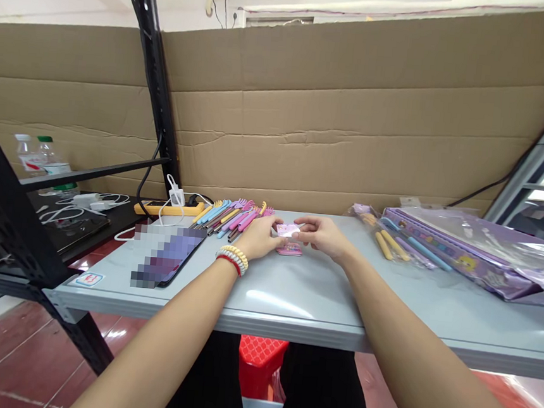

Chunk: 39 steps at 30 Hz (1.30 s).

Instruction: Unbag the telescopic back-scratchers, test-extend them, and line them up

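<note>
Between the fingertips of both hands is a small pink-and-white card (pixel 287 230), held just above the table. My left hand (pixel 259 236), with beaded bracelets at its wrist, pinches the card's left edge. At its right edge, the thumb and fingers of my right hand (pixel 322 236) are closed on it. Directly below lies a small pink printed stack (pixel 289 250), partly covered by the card and hands. Just left of my left hand, a row of pink, blue, purple and yellow fork-topped sticks (pixel 232 218) lies on the table; what they are exactly I cannot tell.
On the grey table (pixel 292 295), a phone (pixel 176 259) lies left, before a yellow power strip (pixel 169 208) with a white charger. To the right are a purple printed box (pixel 468 246) in clear plastic and bagged pens (pixel 395 245). Cardboard (pixel 356 110) walls the back.
</note>
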Available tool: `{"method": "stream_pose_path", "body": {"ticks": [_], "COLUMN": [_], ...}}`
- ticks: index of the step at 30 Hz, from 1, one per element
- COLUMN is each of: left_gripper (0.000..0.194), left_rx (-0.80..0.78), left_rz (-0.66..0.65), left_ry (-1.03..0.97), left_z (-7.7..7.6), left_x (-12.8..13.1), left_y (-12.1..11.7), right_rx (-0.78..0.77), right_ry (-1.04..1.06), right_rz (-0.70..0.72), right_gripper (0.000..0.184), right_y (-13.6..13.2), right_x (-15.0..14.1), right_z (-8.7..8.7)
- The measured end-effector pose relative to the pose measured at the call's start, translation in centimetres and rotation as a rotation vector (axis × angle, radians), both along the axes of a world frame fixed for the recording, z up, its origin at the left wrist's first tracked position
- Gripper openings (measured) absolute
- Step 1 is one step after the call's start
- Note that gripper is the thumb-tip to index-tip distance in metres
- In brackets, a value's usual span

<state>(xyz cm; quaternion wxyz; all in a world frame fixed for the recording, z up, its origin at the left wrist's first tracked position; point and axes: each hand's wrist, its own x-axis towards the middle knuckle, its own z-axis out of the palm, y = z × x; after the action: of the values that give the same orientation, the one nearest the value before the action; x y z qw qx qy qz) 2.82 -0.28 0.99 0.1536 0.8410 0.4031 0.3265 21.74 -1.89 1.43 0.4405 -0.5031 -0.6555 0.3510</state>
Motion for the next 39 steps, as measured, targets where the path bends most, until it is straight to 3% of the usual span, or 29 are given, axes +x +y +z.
{"method": "stream_pose_path", "body": {"ticks": [3,11,35,39], "left_gripper": [0.052,0.074,0.060,0.066], "left_rx": [-0.058,-0.063,-0.032,-0.047], "left_rz": [0.004,-0.080,-0.082,-0.075], "left_ry": [-0.003,0.060,0.134,0.167], "left_z": [0.07,-0.31,-0.37,-0.31], "left_x": [-0.13,-0.45,-0.41,-0.40], "left_y": [-0.06,0.06,0.18,0.10], "right_rx": [0.030,0.121,0.076,0.058], "right_ry": [-0.039,-0.320,-0.401,-0.415], "right_rz": [0.031,0.005,0.019,0.022], "right_gripper": [0.056,0.046,0.045,0.044], "right_y": [0.05,0.31,0.61,0.46], "right_x": [0.24,0.66,0.79,0.72], "right_z": [-0.12,-0.38,-0.73,-0.59]}}
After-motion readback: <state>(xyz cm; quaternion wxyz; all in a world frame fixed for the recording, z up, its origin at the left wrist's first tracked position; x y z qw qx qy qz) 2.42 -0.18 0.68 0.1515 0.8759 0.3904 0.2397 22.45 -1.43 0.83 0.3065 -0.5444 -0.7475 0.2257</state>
